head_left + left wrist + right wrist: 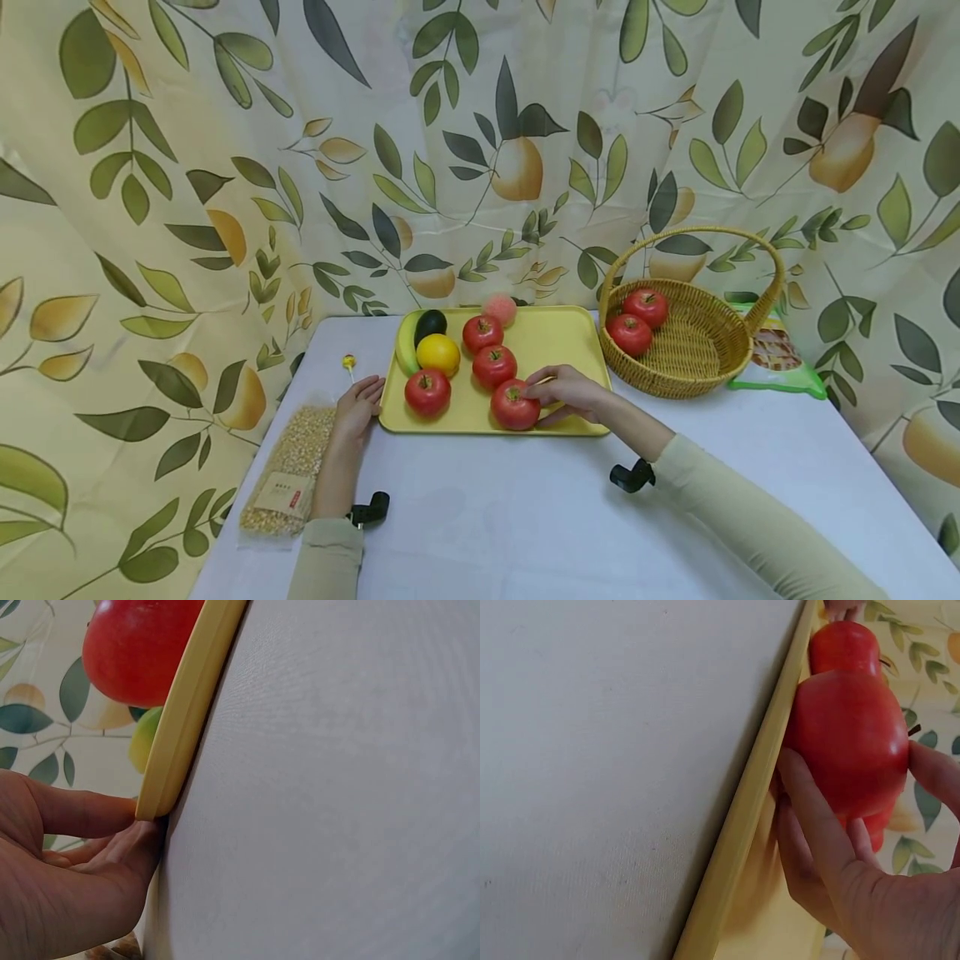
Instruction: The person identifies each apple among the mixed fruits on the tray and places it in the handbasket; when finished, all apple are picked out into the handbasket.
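Note:
On the yellow tray [465, 423], my right hand [566, 393] holds the front red apple [514, 407] with thumb and fingers on its sides. The right wrist view shows the same apple [849, 742] between the thumb and fingers of that hand [855, 877]. Behind it are two more red apples [494, 367] and a pink ball [500, 309]. My left hand [358, 407] is at the tray's left edge; in the left wrist view, thumb and fingers of this hand [82, 862] pinch the tray's corner [169, 765]. Another red apple [427, 392], a lemon [438, 356], banana [407, 343] and dark avocado [431, 327] lie at the tray's left.
A wicker basket [697, 385] with two red apples [631, 334] stands right of the tray, beside a green packet [780, 358]. Left of the tray lie a bag of corn kernels [300, 450] and a yellow lollipop [348, 362]. A patterned curtain [465, 150] hangs behind.

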A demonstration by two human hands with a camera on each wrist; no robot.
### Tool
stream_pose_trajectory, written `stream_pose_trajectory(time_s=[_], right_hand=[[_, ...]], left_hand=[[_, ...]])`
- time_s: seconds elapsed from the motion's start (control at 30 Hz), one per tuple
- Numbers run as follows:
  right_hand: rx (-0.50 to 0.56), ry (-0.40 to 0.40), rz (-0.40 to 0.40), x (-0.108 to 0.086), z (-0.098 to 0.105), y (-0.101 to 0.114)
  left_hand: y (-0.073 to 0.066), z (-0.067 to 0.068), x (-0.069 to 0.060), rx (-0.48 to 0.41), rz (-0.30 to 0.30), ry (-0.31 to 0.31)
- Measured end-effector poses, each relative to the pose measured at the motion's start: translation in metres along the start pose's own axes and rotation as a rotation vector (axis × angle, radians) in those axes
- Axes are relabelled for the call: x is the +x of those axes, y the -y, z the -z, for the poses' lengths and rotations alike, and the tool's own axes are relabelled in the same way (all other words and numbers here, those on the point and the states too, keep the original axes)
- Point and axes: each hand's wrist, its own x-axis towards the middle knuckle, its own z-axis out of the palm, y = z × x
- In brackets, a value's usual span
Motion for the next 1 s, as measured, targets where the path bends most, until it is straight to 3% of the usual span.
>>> stream_pose_trajectory(time_s=[0.47,1.0], right_hand=[[0.032,-0.049,0.044,0.002,-0.004,-0.006],[0.071,-0.061,0.062,-0.002,0.009,-0.007]], left_hand=[[0.004,0.004,0.002,-0.002,-0.004,0.003],[0.000,0.001,0.002,-0.002,-0.007,0.009]])
